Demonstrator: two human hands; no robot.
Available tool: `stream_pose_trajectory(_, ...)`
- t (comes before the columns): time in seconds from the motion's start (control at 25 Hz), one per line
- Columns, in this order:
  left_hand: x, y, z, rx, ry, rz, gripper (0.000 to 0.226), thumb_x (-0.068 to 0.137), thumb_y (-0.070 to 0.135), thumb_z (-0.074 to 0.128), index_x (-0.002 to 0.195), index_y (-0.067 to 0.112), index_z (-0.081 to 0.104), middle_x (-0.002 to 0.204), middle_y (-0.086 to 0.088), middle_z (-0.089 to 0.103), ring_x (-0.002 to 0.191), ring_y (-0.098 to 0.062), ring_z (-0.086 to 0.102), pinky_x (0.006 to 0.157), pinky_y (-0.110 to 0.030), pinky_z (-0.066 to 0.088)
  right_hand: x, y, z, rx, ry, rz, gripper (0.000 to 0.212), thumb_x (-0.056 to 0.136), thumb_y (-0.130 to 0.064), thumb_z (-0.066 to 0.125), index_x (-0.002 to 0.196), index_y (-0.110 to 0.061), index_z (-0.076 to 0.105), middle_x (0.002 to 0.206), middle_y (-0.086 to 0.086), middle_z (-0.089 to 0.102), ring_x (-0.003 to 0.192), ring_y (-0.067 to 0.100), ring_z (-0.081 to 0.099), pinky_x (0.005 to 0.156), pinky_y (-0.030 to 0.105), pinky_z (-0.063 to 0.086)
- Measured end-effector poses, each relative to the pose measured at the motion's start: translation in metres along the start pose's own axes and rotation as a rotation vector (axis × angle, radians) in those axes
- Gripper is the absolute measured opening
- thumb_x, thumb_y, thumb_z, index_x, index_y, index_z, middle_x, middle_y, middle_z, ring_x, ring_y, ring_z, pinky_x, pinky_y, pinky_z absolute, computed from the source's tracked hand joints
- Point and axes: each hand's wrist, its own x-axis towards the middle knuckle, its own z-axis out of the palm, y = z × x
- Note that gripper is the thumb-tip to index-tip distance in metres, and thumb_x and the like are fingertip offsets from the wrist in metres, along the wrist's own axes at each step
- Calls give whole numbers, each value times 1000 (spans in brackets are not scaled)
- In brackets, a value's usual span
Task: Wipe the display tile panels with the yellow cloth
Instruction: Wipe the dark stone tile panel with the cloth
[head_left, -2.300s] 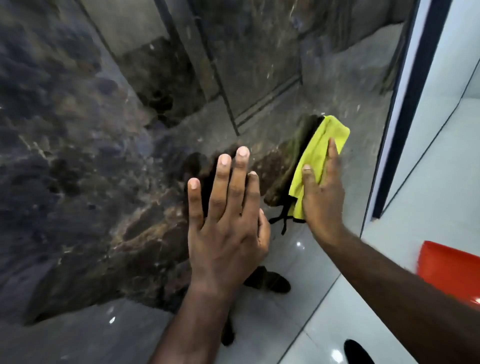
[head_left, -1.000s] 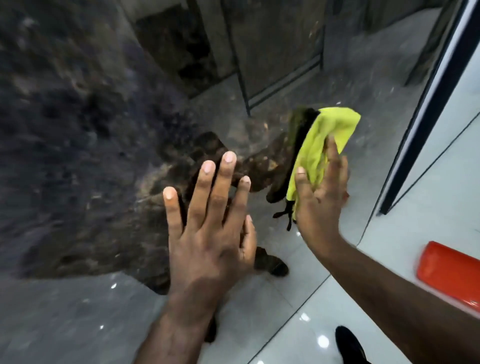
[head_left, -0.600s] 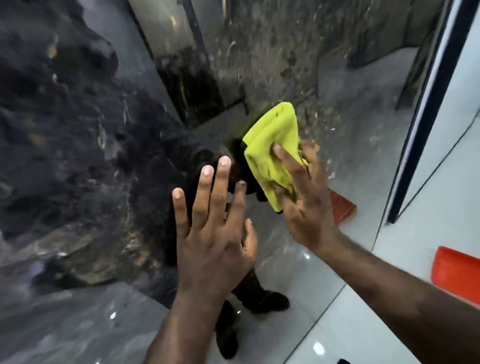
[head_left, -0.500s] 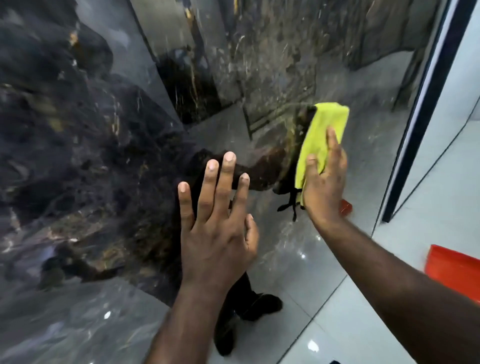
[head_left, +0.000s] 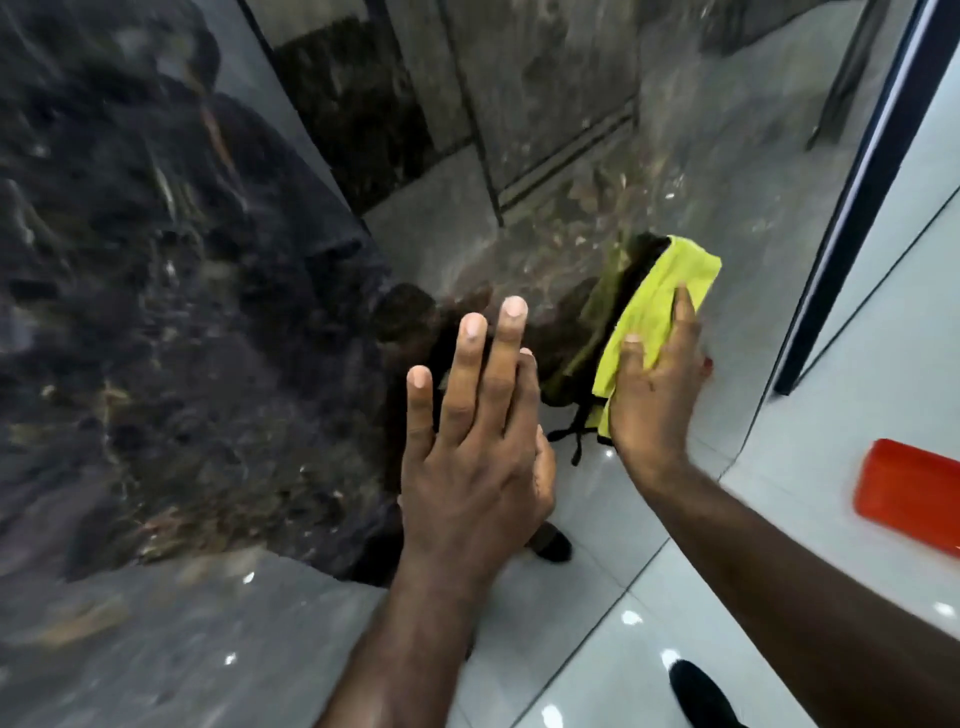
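Yellow cloth (head_left: 660, 296) sits pinned under the right hand (head_left: 654, 384), whose fingers are stretched nearly straight and press it flat against the glossy dark marble tile panel (head_left: 156, 260), close to the panel's right edge. The left hand (head_left: 467, 447) rests spread and flat on the same panel just beside it, holding nothing. Past that edge, the white floor (head_left: 857, 374) carries a red object (head_left: 914, 493) and a black shoe (head_left: 696, 691).
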Motion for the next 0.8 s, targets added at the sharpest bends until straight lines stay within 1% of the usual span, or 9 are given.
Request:
stream_pose_trajectory(0.12,15,26,32,-18,-42,76,58,98,29,62,153,12,61,179,-5,25,167,-26,18,137,-54,-1,-2,45,-13,-39,-99,-225,63,107,-13,61,163,-19,34,159,3,40,143,11,38,120,18,27)
stream_pose_trajectory(0.16,15,33,43,9,-53,113,57,99,30,61,154,13,61,179,-4,27,166,-25,21,137,-55,0,9,77,-12,-76,-84,-115,62,107,-14,59,164,-18,33,159,-4,39,144,13,40,120,19,28)
stream_pose_trajectory(0.28,4,48,70,139,-46,223,58,104,38,59,159,18,57,175,1,38,161,-20,33,135,-60,4,42,136,-18,1,-96,634,60,97,-26,58,154,-26,43,148,5,56,134,31,57,115,36,42)
stream_pose_trajectory(0.36,-2,53,82,211,-28,271,59,106,42,59,161,20,54,170,4,46,157,-20,40,131,-63,11,38,140,-25,-26,-144,541,62,94,-26,64,153,-28,42,141,-1,55,125,21,57,112,33,43)
stream_pose_trajectory(0.44,-4,55,88,226,-16,270,60,104,45,63,159,21,58,168,5,49,155,-21,41,130,-66,13,29,151,-27,-23,-142,402,68,101,-12,65,160,-20,33,154,-5,46,134,8,48,115,22,37)
stream_pose_trajectory(0.52,-4,55,87,253,-3,271,59,101,47,65,155,22,62,167,5,50,156,-24,41,130,-67,11,38,162,-29,3,-171,574,69,101,-11,60,162,-23,30,152,3,51,127,13,57,117,34,42)
stream_pose_trajectory(0.6,-3,56,88,278,6,262,57,101,47,66,153,23,64,165,5,52,156,-25,40,130,-67,10,47,174,-26,-36,-189,850,67,98,-21,55,161,-28,32,133,8,62,101,20,67,108,51,50)
stream_pose_trajectory(0.72,1,57,87,290,-2,256,58,100,46,65,153,24,64,166,7,51,155,-22,38,131,-66,8,29,159,-29,-62,-234,706,68,104,-16,56,163,-25,25,140,-6,51,119,21,56,106,41,44)
stream_pose_trajectory(0.8,5,56,83,258,-7,227,55,99,42,65,151,24,66,167,7,50,157,-21,38,132,-63,7,26,154,-29,5,-225,708,71,99,-11,57,161,-27,26,144,-3,53,126,27,58,108,46,48)
